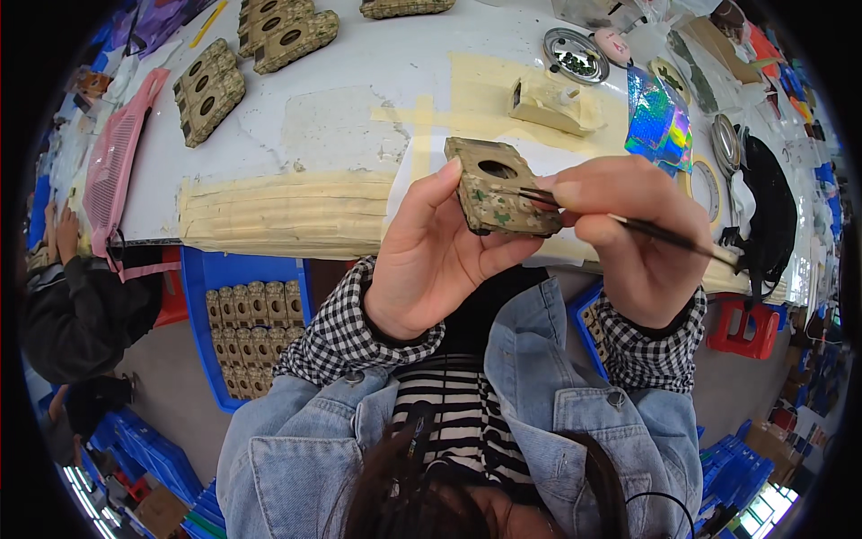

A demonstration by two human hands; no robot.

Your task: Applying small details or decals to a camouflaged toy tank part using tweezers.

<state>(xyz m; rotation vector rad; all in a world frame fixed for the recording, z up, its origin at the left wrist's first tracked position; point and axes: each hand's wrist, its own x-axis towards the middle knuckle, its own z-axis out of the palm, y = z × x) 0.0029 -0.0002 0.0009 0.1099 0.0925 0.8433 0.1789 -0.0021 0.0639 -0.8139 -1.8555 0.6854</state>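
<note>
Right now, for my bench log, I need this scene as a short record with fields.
Left hand: holds camouflage case
Right hand: holds tweezers, tips over that case; contact unclear
On table, far left: other cases
On table, far right: round tin with dark pieces
Below table: blue crate holding more cases

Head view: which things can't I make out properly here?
All in the head view:
Underside of the camouflage block: turned away, toward the left hand.
Tips of the tweezers: too small to tell whether they grip anything.
Blue crate at right: mostly hidden by the checked sleeve.
Far block: cut off by the top edge.
</note>
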